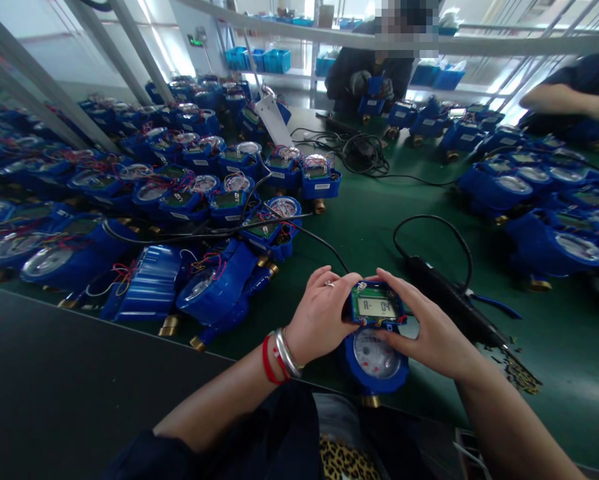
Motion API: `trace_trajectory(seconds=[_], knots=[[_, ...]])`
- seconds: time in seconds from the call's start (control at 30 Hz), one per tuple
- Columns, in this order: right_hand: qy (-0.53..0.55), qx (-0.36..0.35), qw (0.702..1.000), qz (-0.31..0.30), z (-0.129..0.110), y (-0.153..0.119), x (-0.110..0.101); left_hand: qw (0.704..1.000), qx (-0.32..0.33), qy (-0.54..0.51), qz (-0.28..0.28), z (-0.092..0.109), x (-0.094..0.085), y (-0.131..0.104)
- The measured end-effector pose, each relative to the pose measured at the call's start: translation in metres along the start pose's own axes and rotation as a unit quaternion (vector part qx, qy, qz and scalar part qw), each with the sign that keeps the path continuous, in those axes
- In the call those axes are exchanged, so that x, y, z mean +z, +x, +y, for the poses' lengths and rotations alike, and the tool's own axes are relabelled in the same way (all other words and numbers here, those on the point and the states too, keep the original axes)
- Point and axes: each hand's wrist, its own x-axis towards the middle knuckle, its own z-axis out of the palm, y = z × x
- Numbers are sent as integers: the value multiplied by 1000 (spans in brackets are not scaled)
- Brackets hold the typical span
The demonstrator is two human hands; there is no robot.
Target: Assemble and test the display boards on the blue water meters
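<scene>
Blue meter lay near to far on the worktop's near edge, your left hand and right hand clamped on its display module from either side.

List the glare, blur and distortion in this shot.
Head view: daylight glare washes out the background around the shelving; the white rail bows, suggesting wide-angle distortion; water meters at far left and the forearm at far right look soft; the LCD on the held water meter stays readable; pixelation hides a face.
</scene>
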Motion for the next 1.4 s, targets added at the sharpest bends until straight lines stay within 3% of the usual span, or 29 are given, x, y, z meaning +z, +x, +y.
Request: trace_trajectory(seconds=[0.13, 0.3, 0.7, 1.4], knots=[[-19, -14, 998, 59, 0, -2, 3, 1000, 2, -21, -7, 4, -1, 1], [2, 30, 992, 119, 5, -3, 3, 998, 2, -51, -29, 5, -7, -5], [70, 72, 987, 125, 12, -4, 11, 992, 5, -122, 39, 1, -9, -17], [91, 110, 982, 126, 2, -4, 13, 992, -5, -123, 42, 7, -18, -17]])
